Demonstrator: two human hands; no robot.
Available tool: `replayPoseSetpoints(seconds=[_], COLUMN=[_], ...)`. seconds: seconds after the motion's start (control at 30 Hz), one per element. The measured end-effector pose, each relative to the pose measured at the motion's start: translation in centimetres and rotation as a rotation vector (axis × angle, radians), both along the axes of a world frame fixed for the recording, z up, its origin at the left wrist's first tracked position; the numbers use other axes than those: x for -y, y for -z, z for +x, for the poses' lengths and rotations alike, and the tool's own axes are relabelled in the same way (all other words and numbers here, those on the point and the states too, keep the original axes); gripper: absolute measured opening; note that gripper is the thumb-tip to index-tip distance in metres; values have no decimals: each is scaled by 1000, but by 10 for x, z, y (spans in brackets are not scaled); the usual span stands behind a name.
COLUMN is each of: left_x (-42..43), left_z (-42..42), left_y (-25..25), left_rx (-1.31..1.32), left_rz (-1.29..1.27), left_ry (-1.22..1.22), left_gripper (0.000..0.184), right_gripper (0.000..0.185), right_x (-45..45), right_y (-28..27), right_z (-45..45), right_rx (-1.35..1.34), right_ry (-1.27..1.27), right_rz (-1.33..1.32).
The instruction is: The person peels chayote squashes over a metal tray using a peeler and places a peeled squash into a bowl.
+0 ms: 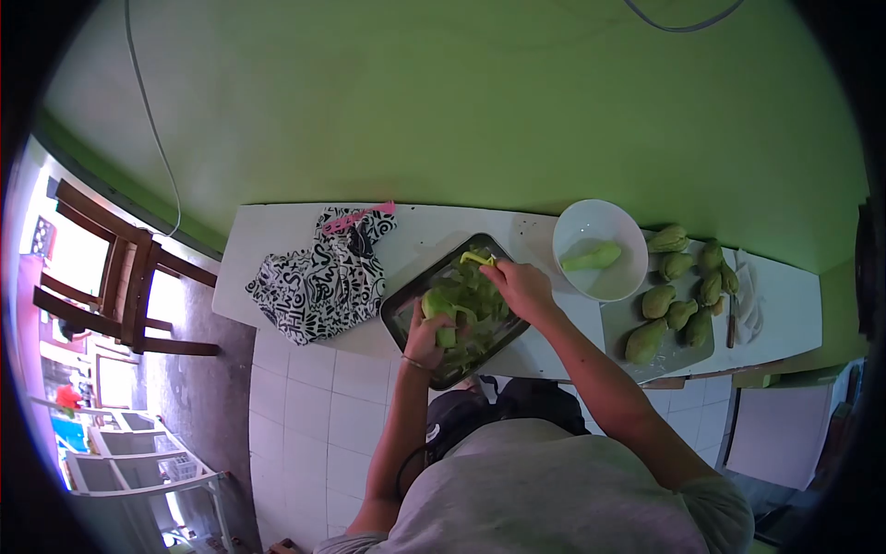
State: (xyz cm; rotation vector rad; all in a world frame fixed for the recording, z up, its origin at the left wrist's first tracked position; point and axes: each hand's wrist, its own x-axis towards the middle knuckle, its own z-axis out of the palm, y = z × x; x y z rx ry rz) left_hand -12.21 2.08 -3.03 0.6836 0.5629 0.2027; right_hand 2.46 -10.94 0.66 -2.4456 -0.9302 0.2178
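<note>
Over a dark rectangular tray (403, 319), my left hand (426, 340) is closed around a green chayote (439, 303), partly hidden by the fingers. Pale green shows on it where the skin is off. My right hand (524, 291) grips a yellow peeler (477, 259), held a little above the tray and apart from the chayote. Green peelings (484, 305) lie spread in the tray. Right of the tray, a white bowl (598, 212) holds a peeled, pale green chayote (592, 257).
Several unpeeled chayotes (646, 342) lie on a grey board (620, 319) at the right. Beyond them are a knife (731, 323) and a white cloth (748, 300). Black-and-white patterned fabric (323, 286) lies at the left. A green wall (443, 120) runs behind the table.
</note>
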Motion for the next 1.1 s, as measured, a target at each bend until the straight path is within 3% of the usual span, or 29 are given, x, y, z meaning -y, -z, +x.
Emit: replayPoseSetpoints(seconds=[0.1, 0.2, 0.3, 0.4, 0.5, 0.8, 0.9, 1.0, 1.1], left_x=[-4, -8, -2, 3, 7, 8, 12, 53, 46], left_z=[4, 7, 12, 13, 14, 18, 16, 17, 14], left_y=[-6, 2, 5, -1, 11, 17, 8, -14, 9], left_rx=[30, -52, -31, -10, -57, -223, -311, -167, -113], left_rz=[-43, 39, 137, 113, 47, 185, 290, 465, 273], left_ry=[23, 85, 160, 236, 142, -89, -41, -10, 14], left_gripper=[51, 49, 39, 37, 33, 48, 54, 60, 59], right_gripper=[43, 45, 46, 47, 46, 50, 54, 58, 53], right_x=[-3, -2, -2, -5, -14, -41, -44, -27, -11], right_y=[-16, -17, -10, 7, 13, 30, 35, 40, 26], right_z=[-19, -45, -51, -46, -41, -41, -37, 1, 9], right_rx=[-102, -219, -169, 19, 258, 112, 68, 21, 63], right_ry=[14, -71, -129, -133, -64, 45, 95, 190, 106], right_rz=[198, 244, 265, 274, 263, 124, -6, 5, -1])
